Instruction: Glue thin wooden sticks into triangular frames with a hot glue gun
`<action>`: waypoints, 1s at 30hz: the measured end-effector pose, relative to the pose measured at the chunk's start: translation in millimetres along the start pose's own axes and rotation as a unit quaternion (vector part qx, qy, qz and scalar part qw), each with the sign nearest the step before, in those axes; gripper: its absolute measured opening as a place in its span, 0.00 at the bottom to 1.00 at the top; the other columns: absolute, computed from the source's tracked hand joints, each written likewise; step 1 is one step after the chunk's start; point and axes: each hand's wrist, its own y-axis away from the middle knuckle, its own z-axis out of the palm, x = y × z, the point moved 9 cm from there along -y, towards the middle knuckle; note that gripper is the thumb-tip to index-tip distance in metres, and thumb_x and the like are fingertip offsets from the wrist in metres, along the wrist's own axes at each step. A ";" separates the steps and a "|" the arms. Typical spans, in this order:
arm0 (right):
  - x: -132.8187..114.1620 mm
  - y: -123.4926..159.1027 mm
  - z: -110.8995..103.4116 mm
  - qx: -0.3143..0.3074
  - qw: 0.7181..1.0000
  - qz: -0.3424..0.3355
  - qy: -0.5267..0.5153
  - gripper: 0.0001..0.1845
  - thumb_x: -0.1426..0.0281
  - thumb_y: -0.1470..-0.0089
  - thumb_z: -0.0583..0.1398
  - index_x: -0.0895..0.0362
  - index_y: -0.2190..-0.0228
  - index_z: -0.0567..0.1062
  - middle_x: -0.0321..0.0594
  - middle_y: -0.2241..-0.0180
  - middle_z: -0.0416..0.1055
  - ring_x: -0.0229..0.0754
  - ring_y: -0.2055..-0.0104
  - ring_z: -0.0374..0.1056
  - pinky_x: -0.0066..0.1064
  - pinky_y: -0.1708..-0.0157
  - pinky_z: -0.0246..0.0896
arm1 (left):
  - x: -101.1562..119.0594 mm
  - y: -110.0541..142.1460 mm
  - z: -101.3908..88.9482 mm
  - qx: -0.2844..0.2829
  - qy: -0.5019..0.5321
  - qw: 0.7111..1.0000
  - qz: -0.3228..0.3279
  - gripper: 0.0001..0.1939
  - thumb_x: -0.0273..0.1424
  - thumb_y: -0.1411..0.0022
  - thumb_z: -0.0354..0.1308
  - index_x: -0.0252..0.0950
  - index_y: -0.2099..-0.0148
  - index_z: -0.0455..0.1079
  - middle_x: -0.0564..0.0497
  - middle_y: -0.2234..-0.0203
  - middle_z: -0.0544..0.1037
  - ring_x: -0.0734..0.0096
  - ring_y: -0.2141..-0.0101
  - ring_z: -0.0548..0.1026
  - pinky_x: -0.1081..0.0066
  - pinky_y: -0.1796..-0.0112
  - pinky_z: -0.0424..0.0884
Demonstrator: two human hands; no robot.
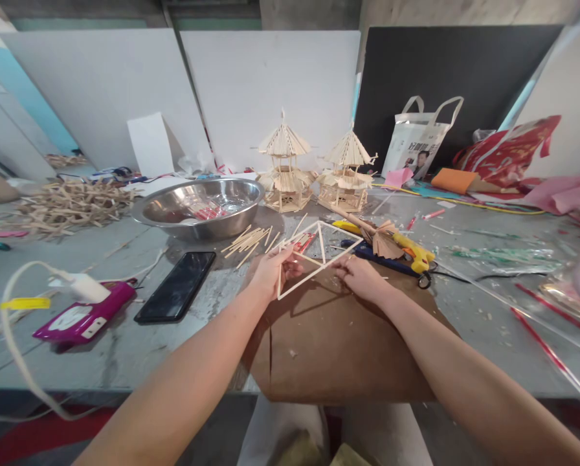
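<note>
Between my hands, tilted above a brown board, is a flat frame of thin wooden sticks (303, 278) with a few crossing sticks inside its outline. My left hand (270, 268) pinches the frame's left side between thumb and fingers. My right hand (356, 275) is close to its right edge, fingers bent together; whether it grips the frame or a small piece is hidden. A loose pile of wooden sticks (247, 243) lies left of the frame. Just beyond my right hand is a yellow glue gun (413, 251). Beneath both hands spreads the brown board (338, 343).
Two stick-built pagoda models (284, 165) stand at the back. A steel basin (197, 207), a black phone (177, 287) and a purple power strip (89, 314) occupy the left. On the right lie plastic wrappers (503, 252) and red-and-clear tubes (547, 346); a white bag (419, 145) stands behind.
</note>
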 end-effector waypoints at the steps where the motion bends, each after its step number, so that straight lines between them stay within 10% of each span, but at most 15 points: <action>1: -6.9 1.3 8.1 -0.038 0.998 -0.025 0.033 0.14 0.75 0.54 0.51 0.59 0.67 0.73 0.42 0.66 0.71 0.40 0.63 0.63 0.31 0.61 0.55 | -1.6 -0.1 0.0 0.003 -0.013 1.000 -0.001 0.07 0.30 0.52 0.56 0.30 0.69 0.66 0.53 0.83 0.71 0.76 0.84 0.70 0.76 0.81 0.68; 19: -65.3 33.7 58.6 -0.241 0.947 -0.180 0.114 0.34 0.51 0.51 0.44 0.54 0.46 0.50 0.45 0.43 0.42 0.46 0.42 0.38 0.46 0.47 0.26 | 1.3 -2.7 -3.6 0.012 -0.045 0.999 0.024 0.10 0.33 0.56 0.59 0.32 0.71 0.67 0.53 0.83 0.72 0.75 0.84 0.70 0.76 0.83 0.66; 26: -36.1 12.1 38.0 -0.140 0.985 -0.095 0.045 0.21 0.63 0.49 0.48 0.57 0.56 0.67 0.46 0.52 0.62 0.46 0.49 0.54 0.42 0.51 0.43 | 1.8 -4.7 -4.8 0.008 -0.051 0.998 0.029 0.10 0.34 0.57 0.60 0.32 0.72 0.67 0.53 0.84 0.72 0.75 0.83 0.70 0.76 0.82 0.66; 30: -0.2 4.1 17.4 -0.020 0.984 0.073 -0.164 0.11 0.73 0.57 0.52 0.57 0.69 0.72 0.41 0.70 0.71 0.41 0.67 0.64 0.33 0.64 0.56 | 3.2 -3.7 -4.8 0.019 -0.048 0.998 0.027 0.10 0.33 0.57 0.60 0.32 0.73 0.67 0.53 0.83 0.72 0.77 0.84 0.69 0.76 0.82 0.67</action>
